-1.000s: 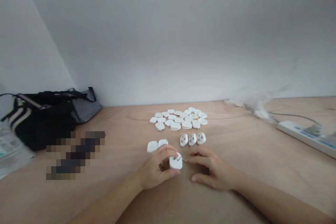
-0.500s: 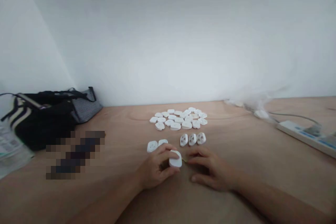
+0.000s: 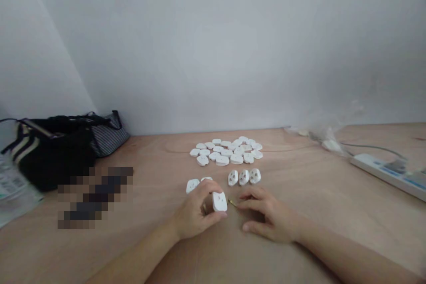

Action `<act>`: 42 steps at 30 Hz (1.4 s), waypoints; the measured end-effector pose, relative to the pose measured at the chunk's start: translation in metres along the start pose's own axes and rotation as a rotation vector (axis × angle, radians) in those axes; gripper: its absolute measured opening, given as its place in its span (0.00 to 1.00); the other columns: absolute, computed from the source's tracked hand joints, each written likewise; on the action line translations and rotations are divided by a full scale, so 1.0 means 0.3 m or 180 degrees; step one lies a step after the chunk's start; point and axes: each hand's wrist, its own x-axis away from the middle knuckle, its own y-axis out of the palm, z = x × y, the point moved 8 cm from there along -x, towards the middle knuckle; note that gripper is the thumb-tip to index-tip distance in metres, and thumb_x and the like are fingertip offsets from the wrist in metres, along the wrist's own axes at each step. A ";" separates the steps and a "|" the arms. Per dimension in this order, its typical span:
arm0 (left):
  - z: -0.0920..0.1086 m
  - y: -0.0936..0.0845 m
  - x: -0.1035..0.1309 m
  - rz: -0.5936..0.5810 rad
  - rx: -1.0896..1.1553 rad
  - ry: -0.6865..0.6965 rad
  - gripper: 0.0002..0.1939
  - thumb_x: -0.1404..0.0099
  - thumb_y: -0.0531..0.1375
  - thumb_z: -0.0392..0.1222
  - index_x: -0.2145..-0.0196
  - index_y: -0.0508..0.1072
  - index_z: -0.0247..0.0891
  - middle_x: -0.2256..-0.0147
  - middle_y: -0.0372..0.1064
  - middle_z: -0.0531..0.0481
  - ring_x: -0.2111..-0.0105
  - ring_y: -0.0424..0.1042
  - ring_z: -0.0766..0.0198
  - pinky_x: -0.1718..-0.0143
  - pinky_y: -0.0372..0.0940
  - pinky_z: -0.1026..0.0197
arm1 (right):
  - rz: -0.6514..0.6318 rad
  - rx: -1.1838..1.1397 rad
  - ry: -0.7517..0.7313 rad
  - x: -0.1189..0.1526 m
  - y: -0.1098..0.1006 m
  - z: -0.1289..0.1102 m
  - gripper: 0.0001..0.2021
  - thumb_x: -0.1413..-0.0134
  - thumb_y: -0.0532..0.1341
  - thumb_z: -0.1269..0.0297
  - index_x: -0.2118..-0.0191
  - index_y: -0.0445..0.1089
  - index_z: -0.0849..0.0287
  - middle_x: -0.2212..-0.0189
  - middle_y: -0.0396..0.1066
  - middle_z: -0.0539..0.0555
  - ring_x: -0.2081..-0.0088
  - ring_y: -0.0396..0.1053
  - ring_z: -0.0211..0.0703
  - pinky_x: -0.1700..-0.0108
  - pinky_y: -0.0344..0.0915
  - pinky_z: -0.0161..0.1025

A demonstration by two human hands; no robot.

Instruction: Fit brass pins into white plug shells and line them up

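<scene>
A white rounded-square piece point(image 3: 219, 202) is gripped at its edges between the thumb and fingers of my left hand point(image 3: 199, 213). My right hand point(image 3: 266, 215) rests on the table to the right, its fingers apart. A small yellowish item point(image 3: 232, 203) lies by its index fingertip; whether the finger touches it is too small to tell. Behind my left hand is a flat white piece point(image 3: 192, 185), with another partly hidden by the fingers. Three white pieces with dark holes point(image 3: 244, 177) stand in a row beyond my right hand.
Many similar white pieces point(image 3: 222, 160) lie grouped farther back on the wooden table point(image 3: 153, 204). Black and striped bags point(image 3: 63, 146) sit at the left, near a blurred dark patch. Clear plastic point(image 3: 328, 137) and a white power strip point(image 3: 389, 175) are at the right.
The white piece in my left hand has turned, so its face with small marks now shows, and has shifted slightly left. My right hand has hardly moved.
</scene>
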 end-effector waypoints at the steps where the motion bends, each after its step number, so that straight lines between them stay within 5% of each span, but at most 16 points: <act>1: -0.009 -0.003 0.002 0.0056 0.0016 -0.0097 0.18 0.46 0.62 0.36 0.58 0.62 0.39 0.61 0.63 0.48 0.60 0.65 0.60 0.56 0.62 0.58 | -0.0003 -0.0003 0.0009 0.000 0.000 0.001 0.20 0.50 0.62 0.57 0.51 0.67 0.58 0.53 0.64 0.60 0.52 0.62 0.49 0.50 0.60 0.46; 9: -0.037 0.005 0.005 0.0072 0.0023 -0.0504 0.23 0.50 0.65 0.35 0.57 0.64 0.39 0.60 0.67 0.49 0.60 0.67 0.59 0.56 0.63 0.58 | 0.0140 -0.0042 0.0173 -0.006 -0.009 -0.002 0.22 0.52 0.63 0.58 0.50 0.65 0.56 0.53 0.66 0.59 0.51 0.62 0.50 0.49 0.57 0.49; 15: 0.059 0.049 -0.015 0.0027 -0.0040 0.0328 0.24 0.48 0.67 0.44 0.54 0.67 0.41 0.55 0.65 0.44 0.57 0.68 0.57 0.55 0.65 0.57 | 0.0742 -0.0678 0.1018 -0.007 -0.004 0.046 0.26 0.52 0.62 0.54 0.48 0.61 0.56 0.56 0.69 0.58 0.53 0.64 0.54 0.49 0.55 0.56; 22: 0.101 0.048 -0.019 0.0218 -0.0354 0.0575 0.29 0.52 0.68 0.51 0.55 0.66 0.39 0.59 0.67 0.44 0.58 0.67 0.55 0.55 0.63 0.55 | 0.0605 -0.1605 0.1071 -0.012 0.047 0.075 0.27 0.54 0.64 0.53 0.48 0.62 0.56 0.58 0.70 0.56 0.56 0.66 0.50 0.51 0.61 0.50; 28: 0.094 0.019 -0.026 0.0217 -0.0871 0.0469 0.06 0.39 0.60 0.43 0.67 0.73 0.39 0.67 0.68 0.48 0.65 0.67 0.60 0.61 0.60 0.58 | 0.0669 -0.1804 0.1097 -0.023 0.019 0.064 0.21 0.53 0.63 0.53 0.54 0.68 0.58 0.63 0.72 0.54 0.60 0.68 0.47 0.53 0.63 0.47; 32: 0.117 0.032 -0.029 0.0200 -0.1178 0.0713 0.08 0.35 0.55 0.38 0.69 0.73 0.39 0.71 0.69 0.49 0.67 0.65 0.62 0.60 0.57 0.57 | 0.0655 -0.1922 0.1085 -0.027 0.020 0.057 0.20 0.54 0.63 0.52 0.58 0.69 0.60 0.66 0.72 0.53 0.64 0.68 0.44 0.58 0.65 0.42; 36: 0.082 0.014 -0.030 0.0310 -0.1318 0.0438 0.08 0.36 0.56 0.40 0.71 0.73 0.38 0.71 0.68 0.50 0.67 0.65 0.61 0.61 0.57 0.58 | 0.0844 -0.1966 0.1275 -0.017 0.007 0.085 0.20 0.53 0.62 0.52 0.58 0.68 0.60 0.71 0.70 0.51 0.68 0.67 0.41 0.63 0.65 0.39; 40: 0.040 0.033 -0.025 -0.0120 -0.1247 0.0184 0.04 0.40 0.61 0.42 0.69 0.74 0.40 0.70 0.69 0.51 0.66 0.66 0.60 0.61 0.58 0.57 | 0.0948 -0.1974 0.1343 -0.007 -0.005 0.095 0.21 0.53 0.62 0.51 0.56 0.66 0.59 0.69 0.70 0.52 0.66 0.68 0.43 0.62 0.65 0.41; 42: 0.027 0.029 -0.023 -0.0134 -0.1145 0.0017 0.12 0.44 0.64 0.48 0.64 0.73 0.40 0.66 0.69 0.50 0.64 0.67 0.58 0.60 0.59 0.56 | 0.0996 -0.1975 0.1251 -0.006 -0.009 0.088 0.21 0.53 0.62 0.51 0.55 0.65 0.58 0.66 0.71 0.53 0.63 0.68 0.44 0.59 0.65 0.42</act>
